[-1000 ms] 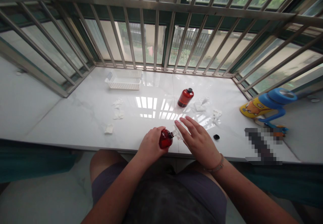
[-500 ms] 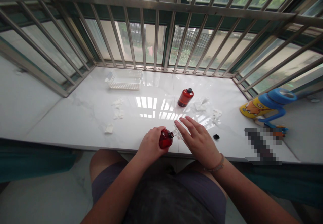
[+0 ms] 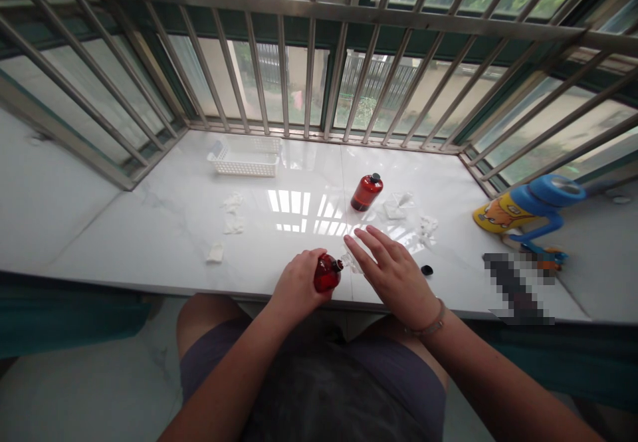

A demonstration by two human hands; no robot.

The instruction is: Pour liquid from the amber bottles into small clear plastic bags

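Note:
My left hand (image 3: 302, 279) is wrapped round a red see-through bottle (image 3: 326, 274) above the front edge of the white counter. That bottle is tilted, with its uncapped dark neck pointing right. A small clear glass bottle (image 3: 349, 262) is in my right hand (image 3: 391, 272), its neck close to the red bottle's mouth; I cannot tell whether the two touch. The fingers of my right hand stretch forward over the clear bottle and hide most of it. Beside my right hand lies a black cap (image 3: 426, 270), partly covered by the hand.
Farther back stands a second red bottle (image 3: 367, 193) with a black cap. Near it are a clear square holder (image 3: 396, 207) and crumpled white tissue (image 3: 427, 229). White pieces (image 3: 232, 224) and a white basket (image 3: 246, 163) lie left. A blue-yellow flask (image 3: 523, 206) stands right, by metal window bars.
My right hand has shifted very slightly and now covers part of the black cap's edge. The red bottle in my left hand stays where it was.

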